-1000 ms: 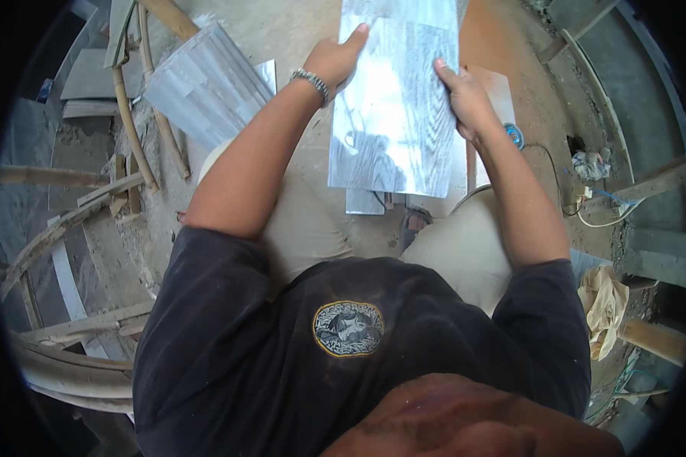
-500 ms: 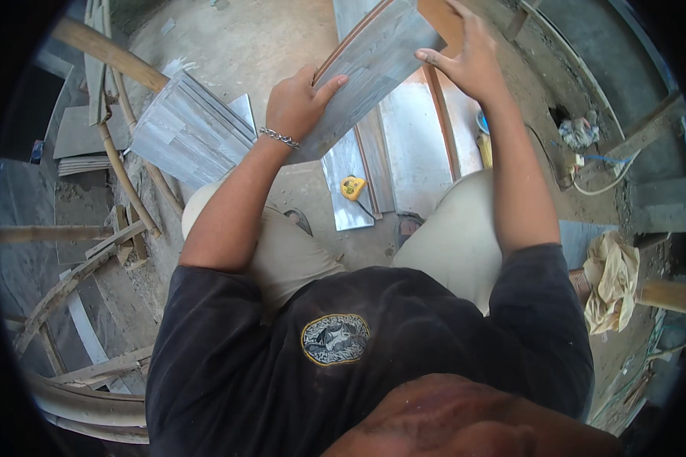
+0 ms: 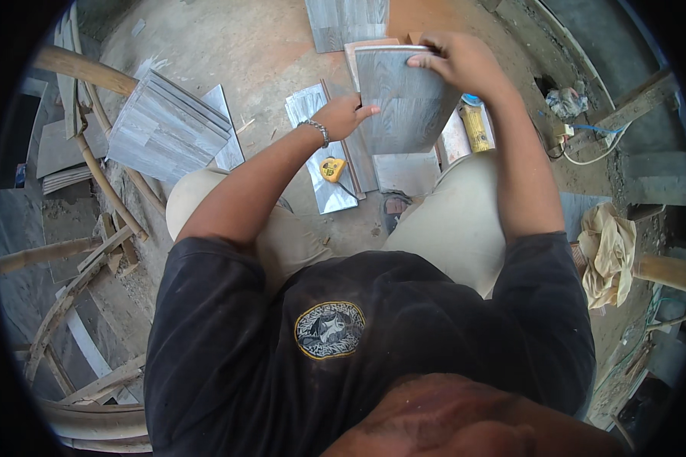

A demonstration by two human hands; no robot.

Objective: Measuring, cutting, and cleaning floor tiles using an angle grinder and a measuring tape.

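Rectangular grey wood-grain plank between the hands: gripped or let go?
Gripped: right hand holds the plank at its top edge, thumb across its face. Left hand meets its left edge; grip there, cannot tell.

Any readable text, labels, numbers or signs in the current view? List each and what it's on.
No text is readable.
Yellow tape measure: dark marks, too small.
Yellow cylindrical item: dark marks, too blurred.
Shirt emblem: picture badge, no legible lettering.

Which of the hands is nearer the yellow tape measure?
Left: the left hand is just above the tape measure in the picture; the right hand is farther, up and right, holding the grey plank.
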